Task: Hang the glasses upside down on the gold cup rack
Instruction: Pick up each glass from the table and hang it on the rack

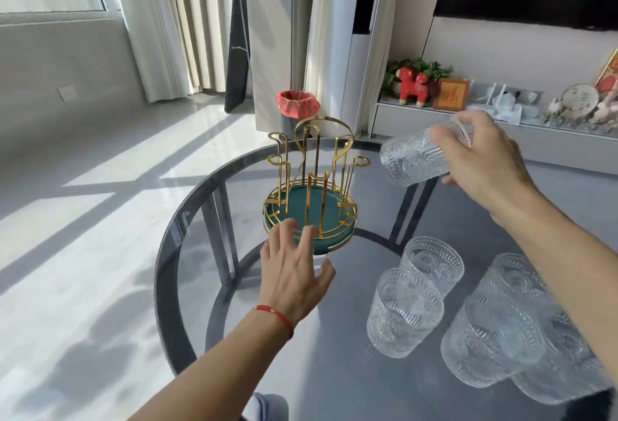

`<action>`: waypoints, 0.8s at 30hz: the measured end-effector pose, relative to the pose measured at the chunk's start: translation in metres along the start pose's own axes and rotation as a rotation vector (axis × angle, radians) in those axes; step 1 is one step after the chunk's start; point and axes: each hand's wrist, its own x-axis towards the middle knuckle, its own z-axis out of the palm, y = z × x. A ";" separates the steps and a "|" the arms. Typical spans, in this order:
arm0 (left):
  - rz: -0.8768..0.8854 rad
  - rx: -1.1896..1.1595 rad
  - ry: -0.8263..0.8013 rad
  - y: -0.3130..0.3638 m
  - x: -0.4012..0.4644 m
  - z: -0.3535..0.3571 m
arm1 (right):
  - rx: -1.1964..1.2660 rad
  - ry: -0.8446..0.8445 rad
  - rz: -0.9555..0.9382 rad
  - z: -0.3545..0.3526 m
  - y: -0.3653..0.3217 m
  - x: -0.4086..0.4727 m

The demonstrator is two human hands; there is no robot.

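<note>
One glass (413, 159) in R hand (481, 166), right of rack (311, 186).

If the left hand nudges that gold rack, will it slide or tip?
The rack is thin wire on a round green tray, so probably light. On the smooth glass table it would likely slide easily. Its tall empty prongs could make it tip if pushed high; the left hand is near the base.

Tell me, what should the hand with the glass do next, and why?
Probably swing the glass left and finish tipping it mouth-down over the nearest free gold post. The right hand holds it sideways beside the rack, every post looks empty, and the left hand rests at the green base, seemingly steadying it.
</note>
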 end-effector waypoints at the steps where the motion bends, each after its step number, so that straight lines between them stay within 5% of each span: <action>1: -0.005 0.054 -0.054 -0.005 -0.001 0.006 | 0.016 0.034 0.001 0.001 -0.006 0.011; 7: 0.016 0.171 -0.172 -0.021 -0.004 0.027 | 0.229 0.070 -0.101 0.038 -0.063 0.078; 18: 0.024 0.151 -0.103 -0.022 -0.007 0.034 | -0.096 -0.414 -0.187 0.127 -0.116 0.127; 24: 0.023 0.145 -0.101 -0.020 -0.006 0.035 | -0.049 -0.659 -0.084 0.140 -0.111 0.143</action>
